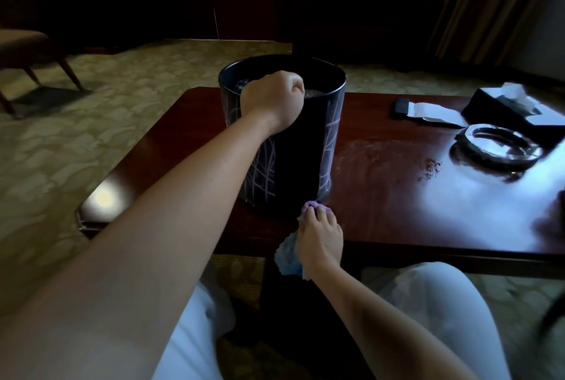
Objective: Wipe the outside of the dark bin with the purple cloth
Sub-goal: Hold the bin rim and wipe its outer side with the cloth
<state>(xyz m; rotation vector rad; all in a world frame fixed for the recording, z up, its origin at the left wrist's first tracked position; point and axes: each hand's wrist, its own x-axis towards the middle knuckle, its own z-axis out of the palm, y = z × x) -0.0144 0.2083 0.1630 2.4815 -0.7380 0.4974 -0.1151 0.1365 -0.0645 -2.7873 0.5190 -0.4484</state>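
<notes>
A: Where's everything rn?
B: Dark bin (293,147) is standing on table (397,196); left hand (272,98) is gripping its rim, right hand (321,239) is pressing purple cloth (310,205) at base.
A: Tip?
B: Keep rim steady, stroke upward w/ firm pressure.

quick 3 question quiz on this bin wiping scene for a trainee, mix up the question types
1. True or false: the left hand grips the rim of the dark bin.
2. Where does the right hand press the purple cloth? A) the rim B) the base of the bin's side C) the ashtray
3. Fill in: the bin stands on the wooden ____.

Key
1. True
2. B
3. table
</notes>
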